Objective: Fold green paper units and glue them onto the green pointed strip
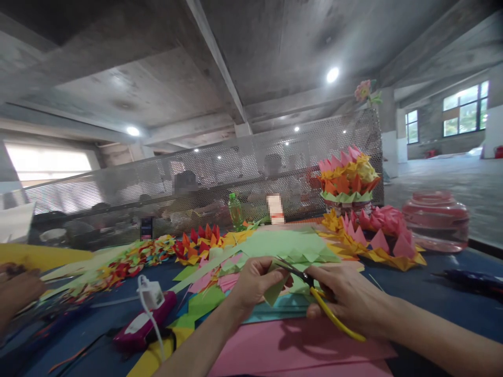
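Observation:
My left hand (257,285) pinches a small piece of light green paper (275,285) between thumb and fingers. Wrapped in my right hand (341,290) is a pair of scissors (320,301) with a yellow handle. The dark blades point left and reach the top of the green paper; whether they touch it I cannot tell. Under both hands lie pink sheets (251,348) and a stack of blue paper (275,309). Just behind them is a pile of light green pointed paper pieces (283,243).
Left of me are a purple power strip (145,322) with a white charger (151,293), and another person's hand (19,290) by yellow paper. Folded paper flowers (377,235), a pink jar (436,222) and a dark tool (475,280) stand right. A green bottle (234,212) stands before a mesh screen (220,167).

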